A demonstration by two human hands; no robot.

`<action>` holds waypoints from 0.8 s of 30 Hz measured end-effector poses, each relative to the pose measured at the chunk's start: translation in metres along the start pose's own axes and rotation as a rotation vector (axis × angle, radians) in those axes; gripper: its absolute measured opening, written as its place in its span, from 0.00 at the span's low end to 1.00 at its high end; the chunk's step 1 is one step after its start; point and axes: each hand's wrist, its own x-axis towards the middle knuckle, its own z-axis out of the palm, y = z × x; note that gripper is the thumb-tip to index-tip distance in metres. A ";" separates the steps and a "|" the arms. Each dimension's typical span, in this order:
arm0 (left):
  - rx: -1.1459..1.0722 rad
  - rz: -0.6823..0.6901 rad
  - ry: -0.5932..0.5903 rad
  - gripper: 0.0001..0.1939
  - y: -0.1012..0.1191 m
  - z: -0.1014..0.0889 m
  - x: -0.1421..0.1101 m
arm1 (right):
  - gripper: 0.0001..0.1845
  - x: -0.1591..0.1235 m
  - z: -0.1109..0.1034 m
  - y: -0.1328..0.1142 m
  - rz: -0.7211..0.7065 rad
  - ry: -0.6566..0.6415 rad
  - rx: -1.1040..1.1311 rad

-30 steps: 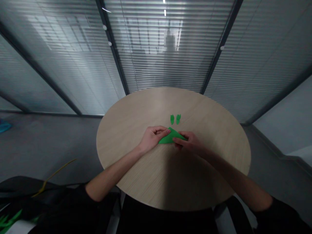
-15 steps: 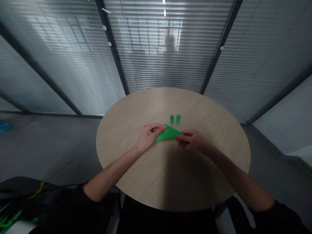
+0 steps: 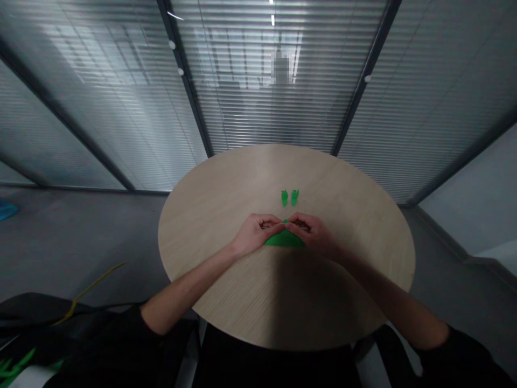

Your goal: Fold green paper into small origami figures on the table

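Observation:
A green paper triangle (image 3: 284,240) lies on the round wooden table (image 3: 283,302), mostly hidden under my fingers. My left hand (image 3: 255,234) pinches its top corner from the left, fingers curled. My right hand (image 3: 312,233) pinches the same corner from the right, so the fingertips of both hands meet at the tip. Two small green folded paper pieces (image 3: 290,197) stand side by side just beyond my hands.
Glass walls with horizontal blinds and dark frames (image 3: 189,91) rise behind the table. A dark bag or chair with a yellow cord (image 3: 81,296) and some green scraps (image 3: 12,366) sit at the lower left. Grey floor surrounds the table.
Both hands have come together over the green paper. The paper, held spread between them half a second ago, now lies lower with both fingertips meeting at its top corner.

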 end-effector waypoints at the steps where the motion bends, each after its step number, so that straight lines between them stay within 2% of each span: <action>1: 0.003 -0.007 0.000 0.13 0.000 0.000 0.000 | 0.17 0.000 0.001 0.001 0.002 0.008 0.014; 7: 0.004 -0.022 -0.007 0.14 0.001 -0.001 0.000 | 0.16 -0.001 0.005 0.000 0.035 0.075 0.086; 14: 0.005 -0.034 -0.038 0.13 0.003 0.002 -0.002 | 0.12 0.000 0.004 -0.008 0.018 0.064 0.065; 24: 0.000 -0.090 -0.048 0.11 0.002 0.001 0.000 | 0.13 -0.001 0.005 0.000 0.004 0.078 0.074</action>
